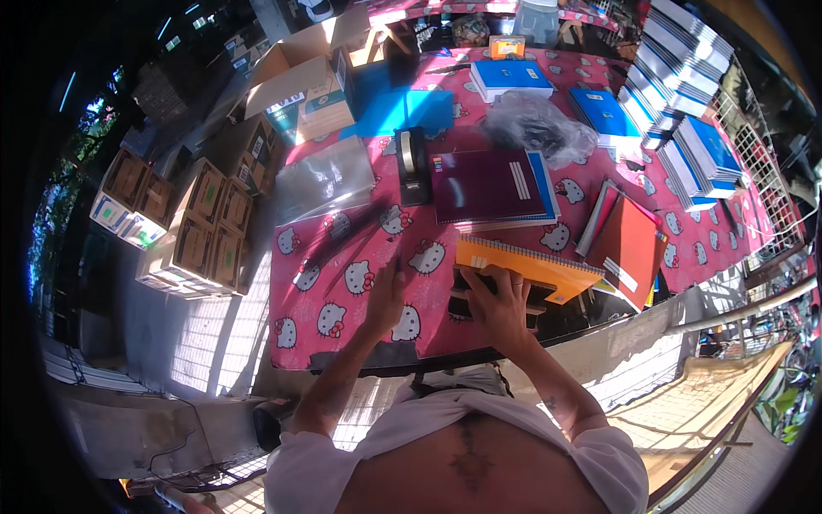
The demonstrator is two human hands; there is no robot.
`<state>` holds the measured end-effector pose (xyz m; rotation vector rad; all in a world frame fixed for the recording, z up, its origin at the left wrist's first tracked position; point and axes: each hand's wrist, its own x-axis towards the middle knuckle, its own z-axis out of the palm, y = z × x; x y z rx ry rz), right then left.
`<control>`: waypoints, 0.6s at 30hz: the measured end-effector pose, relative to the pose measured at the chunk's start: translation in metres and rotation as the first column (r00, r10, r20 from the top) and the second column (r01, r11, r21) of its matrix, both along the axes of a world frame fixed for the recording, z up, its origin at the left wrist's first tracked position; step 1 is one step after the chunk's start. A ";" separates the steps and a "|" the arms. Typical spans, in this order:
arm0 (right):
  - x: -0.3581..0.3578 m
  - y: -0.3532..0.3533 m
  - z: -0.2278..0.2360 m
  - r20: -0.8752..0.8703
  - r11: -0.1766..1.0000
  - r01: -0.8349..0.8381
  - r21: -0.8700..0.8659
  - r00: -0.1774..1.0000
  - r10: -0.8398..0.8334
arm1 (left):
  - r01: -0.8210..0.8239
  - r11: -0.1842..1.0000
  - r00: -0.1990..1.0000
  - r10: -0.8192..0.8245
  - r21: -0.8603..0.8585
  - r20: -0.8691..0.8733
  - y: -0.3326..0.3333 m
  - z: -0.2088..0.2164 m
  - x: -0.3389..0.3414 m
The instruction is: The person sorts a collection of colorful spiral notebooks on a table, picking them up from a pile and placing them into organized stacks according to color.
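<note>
My left hand (386, 295) rests at the pink patterned tablecloth (360, 278), its fingers stretched forward and nothing visible in it. My right hand (501, 308) is bent over a dark flat object with brownish strips (537, 295) near the table's front edge. Its thumb and fingers close on that object, whose kind I cannot make out. Just beyond the right hand lies an orange spiral notebook (522, 261), tilted slightly. Farther out, a dark purple spiral notebook (488, 187) sits on a blue one. To the right, red notebooks (629, 248) overlap in a loose pile.
A black tape dispenser (413, 171) stands beyond my hands, beside clear plastic sleeves (325, 178). Crumpled clear plastic (535, 128) lies near blue books (512, 79). Tall book stacks (676, 68) rise at the far right. An open carton (308, 94) and several boxes (201, 223) stand left.
</note>
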<state>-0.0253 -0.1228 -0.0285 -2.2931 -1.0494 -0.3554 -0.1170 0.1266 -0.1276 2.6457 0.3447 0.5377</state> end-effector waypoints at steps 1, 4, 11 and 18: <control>-0.001 0.008 0.032 0.100 0.998 0.027 0.060 0.994 -0.033 | -0.073 0.805 0.996 0.024 -0.589 -0.090 0.000 0.014 0.001; 0.036 0.026 0.047 0.146 0.995 0.080 0.058 0.985 -0.088 | -0.109 0.171 0.989 -0.085 -0.979 -0.125 -0.028 0.064 -0.004; 0.041 0.034 0.049 0.041 0.993 0.067 0.093 0.997 -0.071 | 0.046 -0.181 0.967 -0.239 -0.982 0.089 -0.065 0.131 0.003; 0.035 0.035 0.051 0.022 0.991 0.077 0.108 0.997 -0.080 | 0.044 -0.262 0.957 -0.265 -0.964 0.116 -0.067 0.146 0.019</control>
